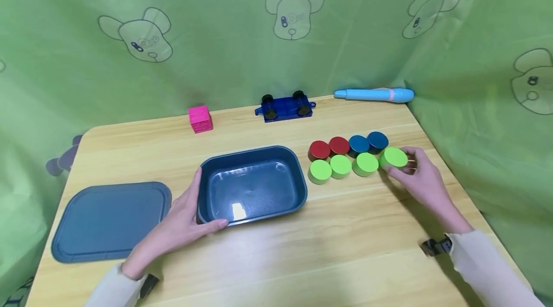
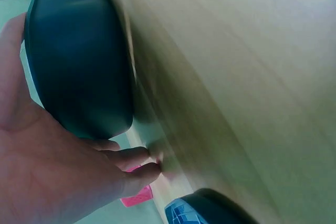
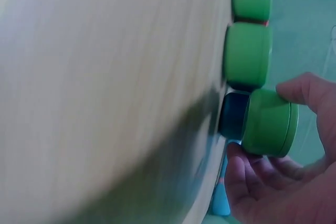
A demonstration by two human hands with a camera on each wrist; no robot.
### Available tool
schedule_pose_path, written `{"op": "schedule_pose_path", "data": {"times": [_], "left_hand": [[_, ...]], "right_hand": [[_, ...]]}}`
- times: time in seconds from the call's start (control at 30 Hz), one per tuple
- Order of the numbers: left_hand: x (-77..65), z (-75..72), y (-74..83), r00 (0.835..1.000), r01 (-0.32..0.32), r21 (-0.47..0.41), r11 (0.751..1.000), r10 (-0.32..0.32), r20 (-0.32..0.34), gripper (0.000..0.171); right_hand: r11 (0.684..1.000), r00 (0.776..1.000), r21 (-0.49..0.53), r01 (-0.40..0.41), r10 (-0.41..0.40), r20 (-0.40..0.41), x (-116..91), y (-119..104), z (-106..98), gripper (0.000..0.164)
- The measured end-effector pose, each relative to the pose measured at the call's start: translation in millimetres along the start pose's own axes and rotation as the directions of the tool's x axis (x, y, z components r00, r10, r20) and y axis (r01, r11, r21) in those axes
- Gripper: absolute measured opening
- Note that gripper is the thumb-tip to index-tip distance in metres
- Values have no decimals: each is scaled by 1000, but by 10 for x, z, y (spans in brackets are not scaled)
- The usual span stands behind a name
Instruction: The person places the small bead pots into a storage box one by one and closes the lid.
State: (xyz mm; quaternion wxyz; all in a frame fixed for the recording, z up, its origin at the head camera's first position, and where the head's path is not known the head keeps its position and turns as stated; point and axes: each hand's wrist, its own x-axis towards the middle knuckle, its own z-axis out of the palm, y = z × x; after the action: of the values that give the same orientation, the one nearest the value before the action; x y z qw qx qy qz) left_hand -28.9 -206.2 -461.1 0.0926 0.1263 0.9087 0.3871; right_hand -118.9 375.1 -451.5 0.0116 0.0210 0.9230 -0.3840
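My right hand [image 1: 421, 177] pinches a short green cylinder [image 1: 394, 157] between thumb and fingers, at the right end of the front row. In the right wrist view this cylinder [image 3: 269, 124] has a seam line near its top and is raised off the table, with a blue cylinder [image 3: 233, 115] behind it. Three more green cylinders [image 1: 340, 167] stand to its left. My left hand [image 1: 183, 216] rests on the near left corner of a dark blue rectangular box [image 1: 255, 192], thumb along the front rim, fingers extended along the left side. The box is open-topped with nothing inside.
Behind the green row stand two red cylinders [image 1: 319, 150] and two blue ones [image 1: 358, 146]. A dark blue lid [image 1: 114, 220] lies at the left. Along the back edge are a pink cube [image 1: 200, 119], a blue toy wagon base [image 1: 286, 107] and a light blue pen-shaped thing [image 1: 373, 95].
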Motion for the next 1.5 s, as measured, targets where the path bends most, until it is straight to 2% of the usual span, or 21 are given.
{"op": "schedule_pose_path", "data": {"times": [0.3, 0.6, 0.97, 1.3, 1.5], "left_hand": [[7, 9, -17, 1000, -20, 32, 999, 20, -14, 141], [-2, 2, 11, 1000, 27, 58, 998, -27, -8, 141], [-13, -2, 10, 1000, 22, 90, 996, -21, -14, 142], [12, 32, -16, 1000, 16, 91, 996, -14, -20, 144], [-3, 31, -14, 999, 24, 102, 995, -21, -28, 144]], "right_hand": [[999, 997, 26, 18, -16, -70, -131, -299, 71, 74], [994, 993, 41, 103, -100, -66, -177, -660, 202, 66], [973, 975, 59, 221, -221, -12, -159, -1131, 591, 57], [952, 954, 144, 269, -284, 97, -131, -1533, 889, 57], [941, 929, 157, 299, -325, 175, -127, -1797, 1115, 60]]}}
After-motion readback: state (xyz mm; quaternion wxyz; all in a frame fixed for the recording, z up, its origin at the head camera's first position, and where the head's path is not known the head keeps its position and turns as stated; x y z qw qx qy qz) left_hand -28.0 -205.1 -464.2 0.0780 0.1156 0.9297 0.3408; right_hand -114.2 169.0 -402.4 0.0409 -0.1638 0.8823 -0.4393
